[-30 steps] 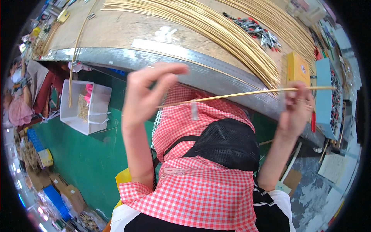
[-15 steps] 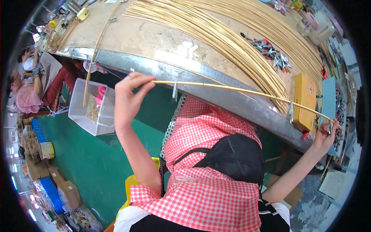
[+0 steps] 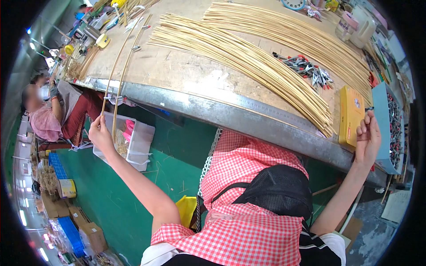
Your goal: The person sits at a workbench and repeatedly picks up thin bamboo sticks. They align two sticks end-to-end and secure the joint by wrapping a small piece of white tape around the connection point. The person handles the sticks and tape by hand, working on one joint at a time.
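Workshop clutter rings a long wooden counter [image 3: 186,71] with a grey metal front edge, its top scuffed and pale. Across it fan two broad sheaves of thin bamboo strips [image 3: 248,57], smooth, straw-coloured and gently bowed, lying side by side. Below the edge a clear plastic bin [image 3: 137,142] stands on the green floor [image 3: 88,195], and a red-checked apron [image 3: 248,204] covers the person's lap. Near the right end lie a yellow flat tin [image 3: 351,116], a blue tray [image 3: 385,128] of small parts, and a heap of metal spring clips [image 3: 308,71]. The left hand [image 3: 100,134] pinches the low ends of two long clipped strips [image 3: 116,77] that run up onto the counter; the right hand [image 3: 368,138] rests half-open against the tin, grasping nothing that I can make out. Judging by this, the clipped pair is being set aside at the left; next comes a light, even grip so the springy strips do not slide off the edge.
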Motion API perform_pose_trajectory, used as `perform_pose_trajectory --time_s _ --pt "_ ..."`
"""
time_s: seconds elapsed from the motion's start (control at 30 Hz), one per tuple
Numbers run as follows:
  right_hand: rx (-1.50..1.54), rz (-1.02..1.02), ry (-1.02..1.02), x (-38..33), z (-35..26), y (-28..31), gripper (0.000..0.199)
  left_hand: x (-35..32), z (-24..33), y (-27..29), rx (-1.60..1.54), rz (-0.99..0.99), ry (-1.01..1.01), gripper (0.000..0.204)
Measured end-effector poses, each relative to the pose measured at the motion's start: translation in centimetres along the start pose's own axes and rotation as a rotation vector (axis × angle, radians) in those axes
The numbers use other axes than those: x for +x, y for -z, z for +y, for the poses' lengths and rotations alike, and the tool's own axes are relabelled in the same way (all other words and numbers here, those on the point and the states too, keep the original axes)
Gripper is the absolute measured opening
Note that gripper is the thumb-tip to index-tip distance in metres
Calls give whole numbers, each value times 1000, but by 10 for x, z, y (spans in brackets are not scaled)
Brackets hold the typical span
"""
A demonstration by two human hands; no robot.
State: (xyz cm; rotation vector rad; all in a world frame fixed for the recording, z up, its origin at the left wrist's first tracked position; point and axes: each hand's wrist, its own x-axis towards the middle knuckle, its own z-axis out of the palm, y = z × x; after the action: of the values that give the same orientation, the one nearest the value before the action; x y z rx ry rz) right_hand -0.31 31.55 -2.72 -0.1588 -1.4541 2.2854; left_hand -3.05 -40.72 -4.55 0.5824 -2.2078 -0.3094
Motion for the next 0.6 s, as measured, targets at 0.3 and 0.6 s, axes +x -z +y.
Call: perform_pose_trajectory --time_s 0.3,0.6 --pt "-87 19 -54 1 11 -33 25 21 -36 -39 261 -82 78 24" --pt "-1057 -211 249 96 22 -56 24 23 -48 -30 171 -114 -115 28"
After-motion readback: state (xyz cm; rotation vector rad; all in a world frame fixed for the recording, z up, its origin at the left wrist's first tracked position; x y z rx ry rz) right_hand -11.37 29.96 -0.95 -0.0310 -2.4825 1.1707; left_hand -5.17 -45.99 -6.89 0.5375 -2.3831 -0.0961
